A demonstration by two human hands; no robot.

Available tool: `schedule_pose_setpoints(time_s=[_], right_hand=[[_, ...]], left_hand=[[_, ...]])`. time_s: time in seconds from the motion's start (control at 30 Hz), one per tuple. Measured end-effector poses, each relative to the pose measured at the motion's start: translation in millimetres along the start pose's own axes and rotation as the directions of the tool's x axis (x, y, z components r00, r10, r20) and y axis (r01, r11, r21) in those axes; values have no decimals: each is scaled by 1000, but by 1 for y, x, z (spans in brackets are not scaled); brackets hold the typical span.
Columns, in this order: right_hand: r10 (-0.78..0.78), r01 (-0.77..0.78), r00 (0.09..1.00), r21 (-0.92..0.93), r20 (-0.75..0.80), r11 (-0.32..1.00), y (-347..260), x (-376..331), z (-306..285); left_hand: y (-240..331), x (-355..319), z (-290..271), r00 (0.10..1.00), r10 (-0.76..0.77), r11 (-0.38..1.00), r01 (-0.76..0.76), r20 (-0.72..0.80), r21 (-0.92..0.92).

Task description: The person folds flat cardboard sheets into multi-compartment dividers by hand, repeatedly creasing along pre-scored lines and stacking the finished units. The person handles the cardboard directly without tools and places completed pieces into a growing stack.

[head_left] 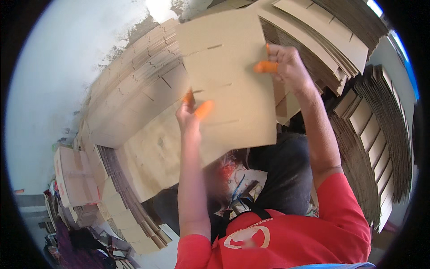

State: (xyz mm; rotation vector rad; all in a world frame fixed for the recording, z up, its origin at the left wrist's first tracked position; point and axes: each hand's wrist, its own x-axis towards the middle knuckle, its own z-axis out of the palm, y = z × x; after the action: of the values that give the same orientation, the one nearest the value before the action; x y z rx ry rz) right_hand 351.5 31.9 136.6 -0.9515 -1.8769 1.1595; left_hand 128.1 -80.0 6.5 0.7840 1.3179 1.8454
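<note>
I hold a flat brown cardboard sheet (233,80) with cut slots up in front of me. My left hand (190,114) grips its left edge, with orange finger covers on the thumb and a finger. Orange covers also show on the fingers of my right hand (286,62), which grips the sheet's right edge higher up. My forearms rise from red sleeves at the bottom of the view.
Tall stacks of flat cardboard (134,94) lie behind the sheet on the left, and more stacks (380,134) fan out on the right. Folded boxes (74,175) stand at the lower left. A dark cloth (282,175) lies below the sheet.
</note>
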Motion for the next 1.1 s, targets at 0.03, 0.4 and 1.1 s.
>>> schedule_pose_setpoints(time_s=[0.03, 0.4, 1.1], right_hand=[[5, -5, 1000, -20, 31, 1000, 0, 0, 9], [-62, 66, 997, -79, 51, 995, 38, -57, 73], [-375, 282, 914, -422, -155, 862, 54, -10, 90]], left_hand=[[0, -1, -5, 996, -84, 995, 86, 41, -57], [11, 37, -38, 983, -57, 962, 8, -174, -273], [-13, 158, -67, 776, 422, -234, -407, 469, 883]])
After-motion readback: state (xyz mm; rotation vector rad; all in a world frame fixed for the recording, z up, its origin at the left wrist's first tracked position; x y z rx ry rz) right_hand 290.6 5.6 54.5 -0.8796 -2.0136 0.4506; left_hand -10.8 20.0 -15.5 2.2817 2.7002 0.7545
